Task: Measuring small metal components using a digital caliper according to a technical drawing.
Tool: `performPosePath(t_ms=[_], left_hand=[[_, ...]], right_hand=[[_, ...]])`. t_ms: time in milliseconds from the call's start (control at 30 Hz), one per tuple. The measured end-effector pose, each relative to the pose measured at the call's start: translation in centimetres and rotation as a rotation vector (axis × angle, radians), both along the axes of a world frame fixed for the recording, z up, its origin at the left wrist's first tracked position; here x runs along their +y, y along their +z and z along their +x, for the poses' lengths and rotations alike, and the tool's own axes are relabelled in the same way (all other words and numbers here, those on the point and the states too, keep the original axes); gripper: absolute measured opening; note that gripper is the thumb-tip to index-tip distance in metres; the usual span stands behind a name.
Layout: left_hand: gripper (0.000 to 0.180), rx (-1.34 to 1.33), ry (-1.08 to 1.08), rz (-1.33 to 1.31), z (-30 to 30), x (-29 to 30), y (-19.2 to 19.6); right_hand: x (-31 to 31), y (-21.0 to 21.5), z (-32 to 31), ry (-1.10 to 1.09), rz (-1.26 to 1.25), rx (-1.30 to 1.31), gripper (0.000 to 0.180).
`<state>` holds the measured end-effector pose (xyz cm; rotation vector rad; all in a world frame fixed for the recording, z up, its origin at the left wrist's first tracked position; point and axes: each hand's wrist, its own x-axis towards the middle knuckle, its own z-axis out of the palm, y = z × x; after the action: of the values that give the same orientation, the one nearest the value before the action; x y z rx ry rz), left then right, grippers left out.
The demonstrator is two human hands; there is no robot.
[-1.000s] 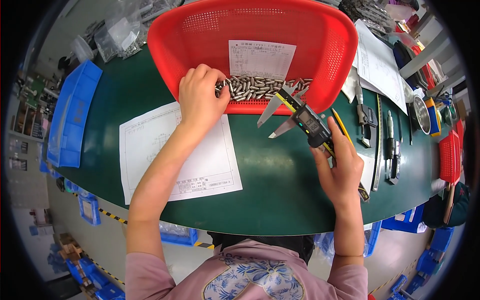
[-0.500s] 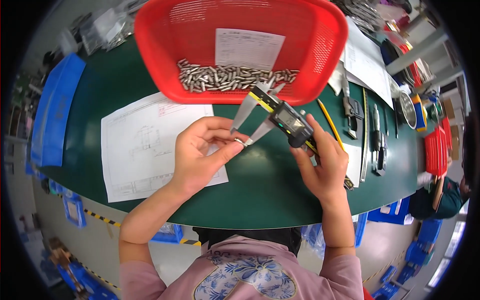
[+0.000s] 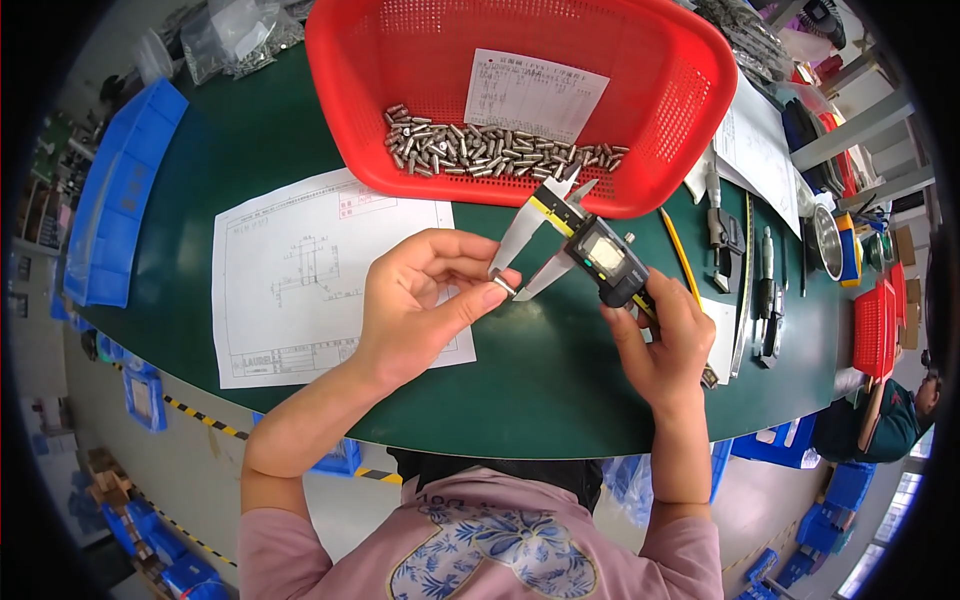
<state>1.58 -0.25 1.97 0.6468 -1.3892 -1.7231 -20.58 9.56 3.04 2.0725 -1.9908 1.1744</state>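
Calipers [image 3: 590, 250], digital, lie tilted in the right hand [image 3: 660, 340], fingers wrapped round the body above the green table [image 3: 560, 380]; the left hand [image 3: 415, 300] pinches a small metal pin [image 3: 503, 286] between the jaws; the pin's shape is hard to make out, half hidden by fingertips.

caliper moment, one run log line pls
left hand: pin between caliper jaws | right hand: caliper body | basket: pins
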Motion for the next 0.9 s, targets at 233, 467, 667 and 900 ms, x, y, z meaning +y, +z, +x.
performPosePath(t_ms=[233, 467, 667, 900], left_hand=[[0.03, 0.021, -0.06, 0.074, -0.1, 0.2, -0.2], [0.019, 0.038, -0.085, 0.113, 0.4, 0.1, -0.9], [0.017, 0.04, -0.055, 0.087, -0.1, 0.1, -0.8], [0.013, -0.102, -0.151, -0.476, -1.1, 3.9, -2.4]], right_hand=[[0.4, 0.7, -0.1, -0.041, 0.065, 0.015, 0.033], [0.2, 0.6, 0.1, -0.024, 0.037, 0.033, 0.036], [1.3, 2.3, -2.3, -0.16, -0.059, 0.067, 0.04], [-0.9, 7.2, -14.5, -0.754, -0.066, 0.132, 0.046]])
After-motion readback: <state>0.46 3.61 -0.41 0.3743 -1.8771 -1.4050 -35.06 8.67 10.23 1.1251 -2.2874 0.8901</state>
